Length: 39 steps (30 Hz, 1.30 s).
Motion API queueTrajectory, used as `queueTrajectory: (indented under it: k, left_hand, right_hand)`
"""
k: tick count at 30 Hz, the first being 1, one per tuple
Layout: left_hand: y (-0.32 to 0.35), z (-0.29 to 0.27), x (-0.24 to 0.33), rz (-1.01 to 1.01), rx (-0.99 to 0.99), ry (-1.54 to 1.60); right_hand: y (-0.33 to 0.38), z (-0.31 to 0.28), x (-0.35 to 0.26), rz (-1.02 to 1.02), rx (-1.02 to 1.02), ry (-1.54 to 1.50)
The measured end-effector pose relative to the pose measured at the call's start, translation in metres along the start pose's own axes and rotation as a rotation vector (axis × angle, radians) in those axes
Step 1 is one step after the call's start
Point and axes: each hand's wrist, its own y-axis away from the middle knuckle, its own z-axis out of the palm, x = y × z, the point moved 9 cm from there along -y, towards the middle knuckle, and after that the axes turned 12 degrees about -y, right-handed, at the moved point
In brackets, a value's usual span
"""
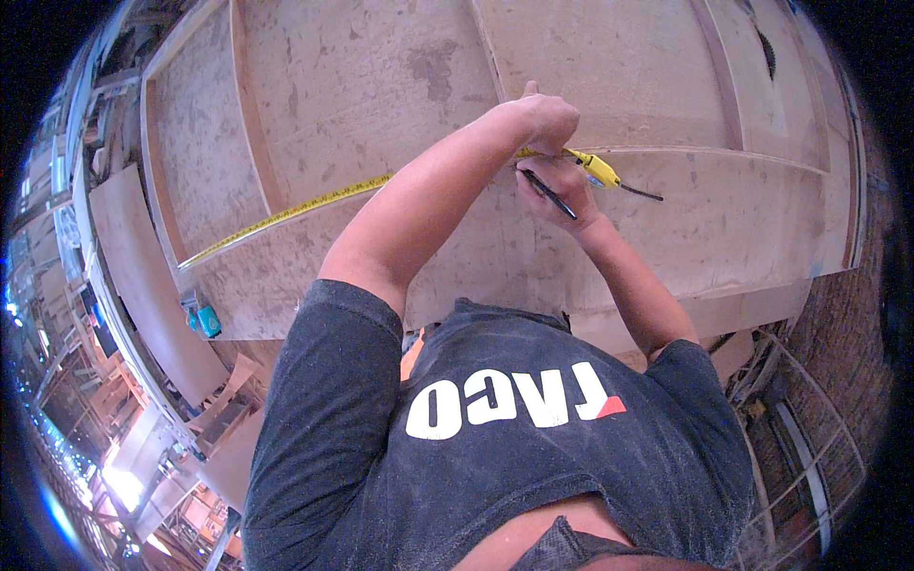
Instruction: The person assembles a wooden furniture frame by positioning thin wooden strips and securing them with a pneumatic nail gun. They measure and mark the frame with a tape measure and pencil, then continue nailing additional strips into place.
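Observation:
My left hand [550,119] is closed at the middle of a large wooden panel [362,105], its curled fingers on the tape measure next to the case. The tape's yellow blade [286,217] stretches from the panel's left edge, passes behind my left forearm and reaches the yellow case [597,169], from which a dark strap hangs. Just below, my right hand [566,188] is closed around a black pen [550,194]. The pen lies slantwise across the fingers. My left hand partly hides the blade beside the case.
Thin wooden strips [249,114] run across the panel as ribs. A teal object [202,321] sits at its lower left edge. A dark toothed disc [766,54] shows at the far right. Boards [152,285] and wood pieces crowd the left; a metal frame [809,409] stands lower right.

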Motion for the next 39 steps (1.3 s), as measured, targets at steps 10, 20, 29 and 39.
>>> queueTrajectory:
  k: [10, 20, 29, 39]
  left_hand:
    - [0.004, -0.001, 0.002, -0.033, -0.114, 0.044]
    - [-0.002, 0.004, 0.003, -0.043, -0.090, -0.026]
    - [0.056, -0.028, 0.046, -0.073, 0.352, -0.312]
    - [0.221, 0.081, 0.053, -0.196, 0.509, 0.041]
  right_hand:
    - [0.012, -0.031, -0.015, -0.023, 0.061, -0.084]
    - [0.043, -0.084, 0.023, 0.359, 0.269, 0.339]
    - [0.032, -0.096, 0.003, 0.331, 0.312, 0.256]
    - [0.078, -0.060, -0.074, 0.386, -0.074, 0.223]
